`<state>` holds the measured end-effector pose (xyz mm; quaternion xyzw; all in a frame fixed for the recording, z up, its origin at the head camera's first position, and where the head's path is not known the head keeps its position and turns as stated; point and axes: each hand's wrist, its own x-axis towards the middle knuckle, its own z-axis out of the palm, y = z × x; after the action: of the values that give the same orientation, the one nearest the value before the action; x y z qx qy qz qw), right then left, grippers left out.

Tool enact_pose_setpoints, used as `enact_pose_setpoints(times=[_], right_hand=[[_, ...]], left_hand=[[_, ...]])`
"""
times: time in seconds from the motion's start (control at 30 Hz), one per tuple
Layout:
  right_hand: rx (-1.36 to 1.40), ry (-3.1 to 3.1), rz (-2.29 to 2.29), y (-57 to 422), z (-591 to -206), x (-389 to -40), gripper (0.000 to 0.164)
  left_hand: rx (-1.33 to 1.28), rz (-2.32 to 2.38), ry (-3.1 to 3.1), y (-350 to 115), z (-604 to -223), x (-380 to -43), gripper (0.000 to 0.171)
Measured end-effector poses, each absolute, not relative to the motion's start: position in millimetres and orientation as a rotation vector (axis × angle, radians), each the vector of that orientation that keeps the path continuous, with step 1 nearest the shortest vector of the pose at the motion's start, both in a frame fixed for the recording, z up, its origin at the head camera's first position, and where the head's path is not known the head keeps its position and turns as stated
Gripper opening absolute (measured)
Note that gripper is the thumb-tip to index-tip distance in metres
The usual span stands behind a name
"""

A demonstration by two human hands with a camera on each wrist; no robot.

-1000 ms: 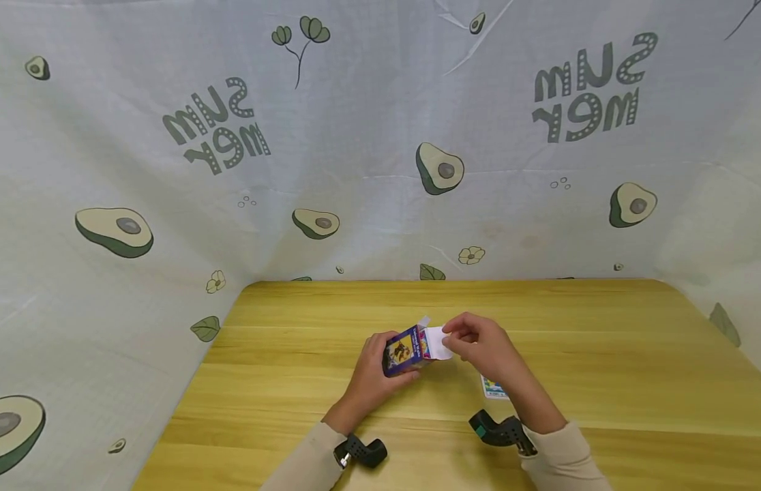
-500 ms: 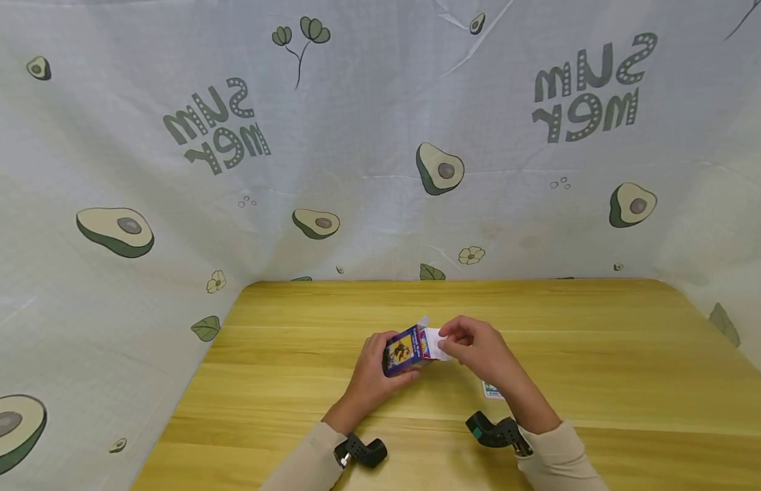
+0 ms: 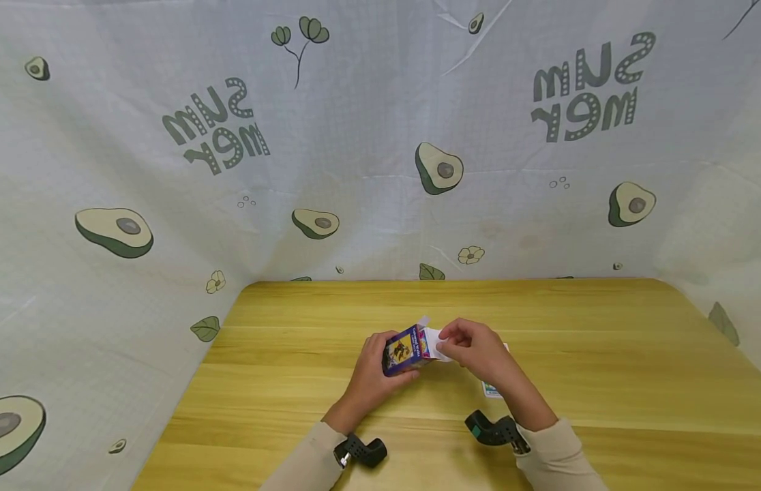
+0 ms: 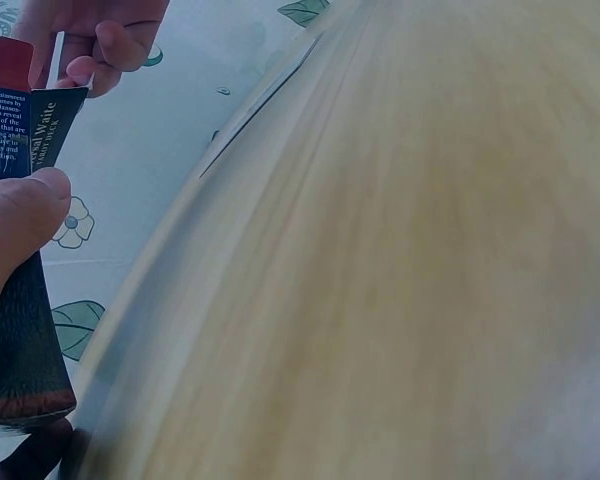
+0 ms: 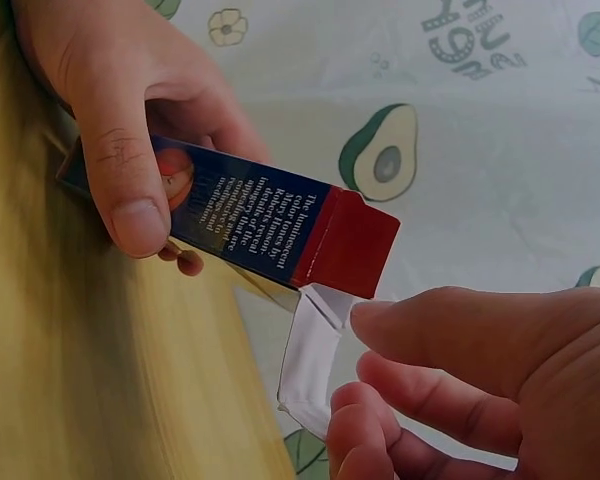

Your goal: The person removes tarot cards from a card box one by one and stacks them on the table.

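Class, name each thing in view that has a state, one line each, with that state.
Box: open, tilted, gripped by the left hand.
White flap: unfolded, with the right hand at it.
Red flap: unfolded.
Card: flat on the table, partly hidden.

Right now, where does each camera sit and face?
Head: worn there, facing forward and down at yellow wooden table; left hand, right hand show.
Left wrist: worn there, facing table beside dark blue cardboard box; both hands partly show.
Right wrist: worn there, facing the box's white flap; both hands show.
Both wrist views share its red flap.
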<state>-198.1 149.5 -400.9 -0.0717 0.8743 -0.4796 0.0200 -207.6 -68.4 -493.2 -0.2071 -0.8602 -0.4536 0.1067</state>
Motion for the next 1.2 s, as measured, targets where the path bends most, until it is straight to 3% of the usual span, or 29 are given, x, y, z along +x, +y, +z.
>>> enact_pose_setpoints(times=[1.2], right_hand=[[-0.153, 2.752, -1.389, 133.5, -412.3, -194.1, 0.026]], left_hand=[[-0.636, -1.335, -2.517, -69.0, -496.2, -208.5, 0.072]])
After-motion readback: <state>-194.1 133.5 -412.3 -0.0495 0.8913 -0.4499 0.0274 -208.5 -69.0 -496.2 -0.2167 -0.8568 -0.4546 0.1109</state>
